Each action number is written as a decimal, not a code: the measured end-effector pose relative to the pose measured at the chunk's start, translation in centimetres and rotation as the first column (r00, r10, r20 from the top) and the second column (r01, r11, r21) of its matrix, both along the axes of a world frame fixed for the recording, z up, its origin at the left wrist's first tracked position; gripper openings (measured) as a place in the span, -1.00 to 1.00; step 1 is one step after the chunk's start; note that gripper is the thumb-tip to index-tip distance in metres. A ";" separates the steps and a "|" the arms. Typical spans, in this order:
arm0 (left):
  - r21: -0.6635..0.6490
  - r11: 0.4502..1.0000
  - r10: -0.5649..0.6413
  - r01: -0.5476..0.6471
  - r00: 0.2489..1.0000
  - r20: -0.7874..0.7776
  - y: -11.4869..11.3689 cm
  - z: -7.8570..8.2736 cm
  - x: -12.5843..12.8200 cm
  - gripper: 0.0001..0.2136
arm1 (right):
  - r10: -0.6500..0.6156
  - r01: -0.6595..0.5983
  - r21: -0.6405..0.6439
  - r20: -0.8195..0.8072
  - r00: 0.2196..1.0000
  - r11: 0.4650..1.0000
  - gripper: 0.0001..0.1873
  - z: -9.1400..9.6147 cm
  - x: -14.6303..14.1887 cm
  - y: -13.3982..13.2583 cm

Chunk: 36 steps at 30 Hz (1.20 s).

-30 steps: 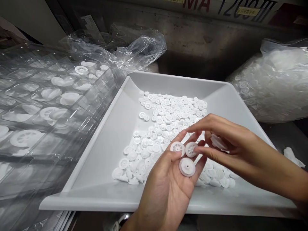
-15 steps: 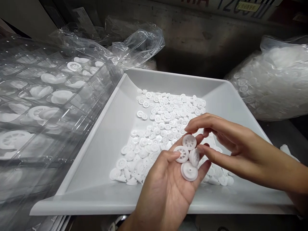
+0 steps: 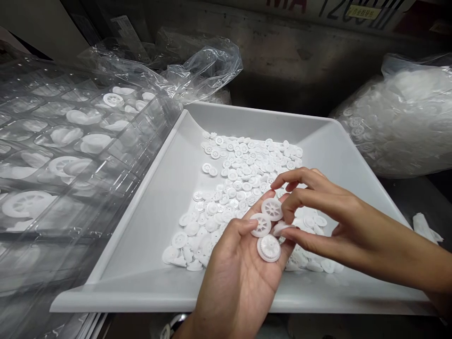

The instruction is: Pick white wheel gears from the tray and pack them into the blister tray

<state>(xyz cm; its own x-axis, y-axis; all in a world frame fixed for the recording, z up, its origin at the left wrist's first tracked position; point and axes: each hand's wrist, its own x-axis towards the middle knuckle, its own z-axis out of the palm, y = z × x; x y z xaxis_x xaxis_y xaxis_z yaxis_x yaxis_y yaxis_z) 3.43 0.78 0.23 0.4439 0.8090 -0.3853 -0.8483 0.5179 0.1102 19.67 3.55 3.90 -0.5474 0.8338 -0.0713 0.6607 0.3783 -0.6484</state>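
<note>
Left hand [image 3: 243, 268] cradles gears [image 3: 269, 248], right hand [image 3: 325, 207] apparently pinches one, with room toward the left tray rim [image 3: 137, 195].

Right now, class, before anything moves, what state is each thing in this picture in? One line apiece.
Left hand: palm up, open
Right hand: thumb and finger pinching
Tilted gear wheel: pinched, nearly edge-on
Three other gear wheels: resting on left hand
Pale grey bin: open, partly filled
Loose gear wheels: heaped in bin
Clear blister trays: some pockets filled
Right-side clear bag: bulging
Rear clear plastic: crumpled
</note>
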 end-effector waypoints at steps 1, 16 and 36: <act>-0.002 1.000 0.005 -0.005 1.000 -0.010 0.0 0.0 0.0 -0.63 | -0.006 0.006 -0.008 -0.035 0.999 1.000 -0.89 -0.2 0.2 0.2; -0.085 0.995 0.052 -0.052 0.999 -0.005 0.0 0.2 -0.2 -0.59 | -0.119 0.059 -0.292 -0.192 0.974 0.955 -0.92 -1.0 0.8 2.7; 0.028 0.999 0.033 -0.034 0.999 0.038 -0.2 0.0 -0.5 -0.66 | 0.348 -0.369 0.418 0.127 0.929 0.830 -0.78 -1.0 -0.6 -0.3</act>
